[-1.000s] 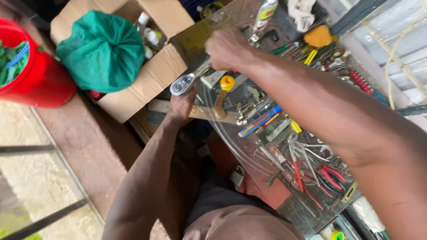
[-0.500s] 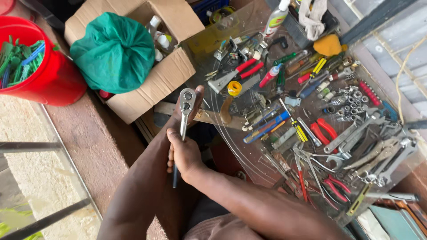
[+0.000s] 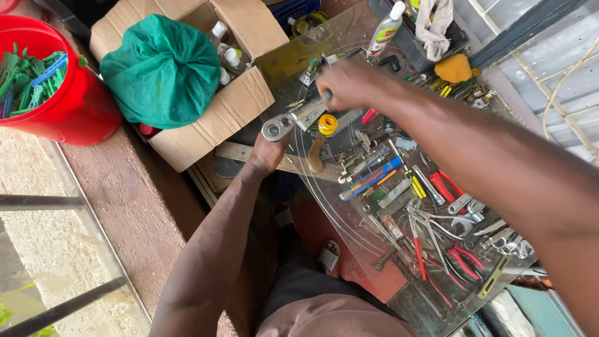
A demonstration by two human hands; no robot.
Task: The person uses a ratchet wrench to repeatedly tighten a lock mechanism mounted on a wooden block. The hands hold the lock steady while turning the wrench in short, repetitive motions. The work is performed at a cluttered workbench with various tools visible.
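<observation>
From my head view, the desk (image 3: 349,56) is a clear glass sheet, packed with hand tools, running from upper left toward lower right. Left of it sits an open cardboard box (image 3: 206,134) holding a green cloth bundle (image 3: 159,68) and some small bottles; farther left, a red bucket (image 3: 81,106) of green plastic bits.

My right arm crosses the whole frame from lower right; my right hand (image 3: 349,81) is above the desk's upper part, blurred, fingers curled down onto the handle end of the ratchet wrench (image 3: 293,118). I judge it gripped, though the blur hides how tightly. My left hand (image 3: 268,153) comes up from below, fingers closed loosely, touching just under the wrench's round head (image 3: 274,129) at the desk's left edge.

Key relation: the wrench's long axis runs lower left to upper right, head toward my left hand, handle toward my right. So the head lies just above the left fingers, nearer that hand than the right.

Just beside the handle sits a yellow tape roll (image 3: 327,123). A white spray bottle (image 3: 387,28) stands near the far edge.
</observation>
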